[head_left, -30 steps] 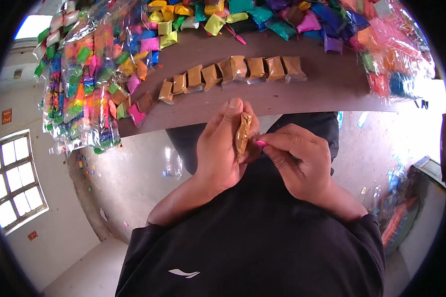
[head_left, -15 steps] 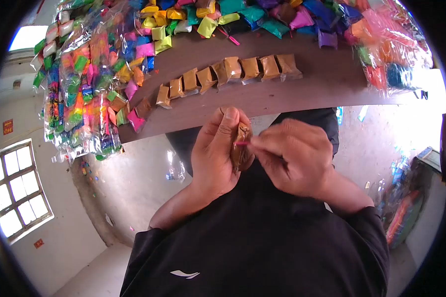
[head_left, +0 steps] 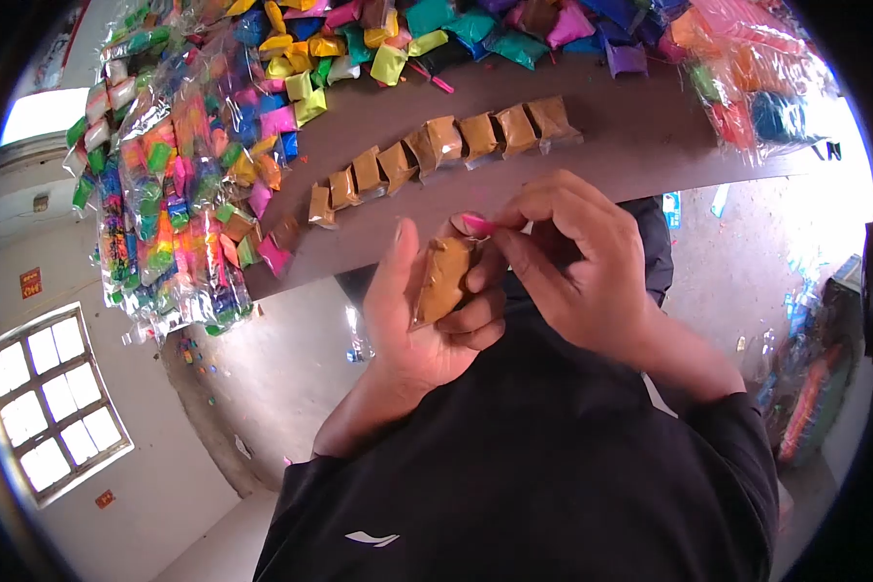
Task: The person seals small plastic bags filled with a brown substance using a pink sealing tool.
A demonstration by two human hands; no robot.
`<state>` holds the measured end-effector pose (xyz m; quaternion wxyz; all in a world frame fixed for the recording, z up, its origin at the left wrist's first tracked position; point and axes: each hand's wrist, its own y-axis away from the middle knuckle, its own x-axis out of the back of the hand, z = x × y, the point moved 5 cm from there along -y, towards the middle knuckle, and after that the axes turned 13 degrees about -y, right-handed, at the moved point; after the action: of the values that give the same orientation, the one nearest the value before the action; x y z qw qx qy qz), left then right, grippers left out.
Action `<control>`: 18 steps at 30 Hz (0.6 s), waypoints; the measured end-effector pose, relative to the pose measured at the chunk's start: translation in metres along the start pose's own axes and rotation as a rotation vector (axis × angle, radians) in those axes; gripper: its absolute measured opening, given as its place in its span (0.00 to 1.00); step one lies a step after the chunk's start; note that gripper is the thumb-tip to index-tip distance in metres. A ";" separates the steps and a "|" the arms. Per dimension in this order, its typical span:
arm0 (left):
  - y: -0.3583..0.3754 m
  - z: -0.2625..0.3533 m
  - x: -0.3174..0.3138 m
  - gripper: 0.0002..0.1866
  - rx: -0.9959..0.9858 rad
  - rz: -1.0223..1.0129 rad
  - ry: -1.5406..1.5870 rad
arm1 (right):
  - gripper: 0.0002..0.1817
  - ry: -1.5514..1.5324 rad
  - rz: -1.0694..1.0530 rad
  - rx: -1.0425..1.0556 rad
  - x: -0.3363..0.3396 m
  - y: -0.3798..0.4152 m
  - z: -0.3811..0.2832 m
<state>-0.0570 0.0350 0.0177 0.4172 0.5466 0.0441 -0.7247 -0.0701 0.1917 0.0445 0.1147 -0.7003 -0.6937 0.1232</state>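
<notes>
In my left hand (head_left: 393,320) lies a clear-wrapped packet of brown clay-like material (head_left: 444,279). Its fingers curl round the packet from behind and the right, while the thumb sticks up away from it. The thumb and forefinger of my right hand (head_left: 582,262) pinch a small pink piece (head_left: 476,224), which sits just above the packet by my left fingertips. What exactly the pink piece is I cannot make out. Beyond my hands, several similar brown packets (head_left: 395,167) stand in a slightly curved row on the brown table (head_left: 640,131).
Many colourful wrapped packets (head_left: 390,64) are heaped along the table's far side. Clear bags of packets (head_left: 165,213) pile up at left, with more bagged ones (head_left: 747,87) at right. A thin pink object (head_left: 440,83) lies near the far heap.
The pink piece has come off the packet's face and moved up, with my right hand following. My left hand has turned the packet's broad side into view and lifted its thumb.
</notes>
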 end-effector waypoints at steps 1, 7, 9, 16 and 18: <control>0.001 0.001 0.000 0.26 -0.012 0.016 -0.002 | 0.08 -0.001 0.004 0.004 0.001 0.002 -0.003; -0.004 -0.003 -0.002 0.24 -0.002 0.240 -0.069 | 0.09 -0.052 -0.086 0.205 -0.020 0.024 -0.011; -0.004 -0.006 0.009 0.24 0.007 0.218 -0.056 | 0.10 0.012 -0.069 0.204 -0.017 0.021 -0.009; -0.003 -0.010 -0.003 0.18 -0.092 0.494 -0.211 | 0.08 -0.074 -0.124 0.262 -0.020 0.018 -0.013; 0.004 -0.012 0.002 0.18 0.012 0.268 -0.215 | 0.09 0.060 -0.053 0.202 -0.013 0.011 -0.009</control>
<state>-0.0453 0.0371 0.0128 0.5090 0.4693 -0.0782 -0.7173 -0.0571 0.1791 0.0494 0.2087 -0.6701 -0.6921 0.1687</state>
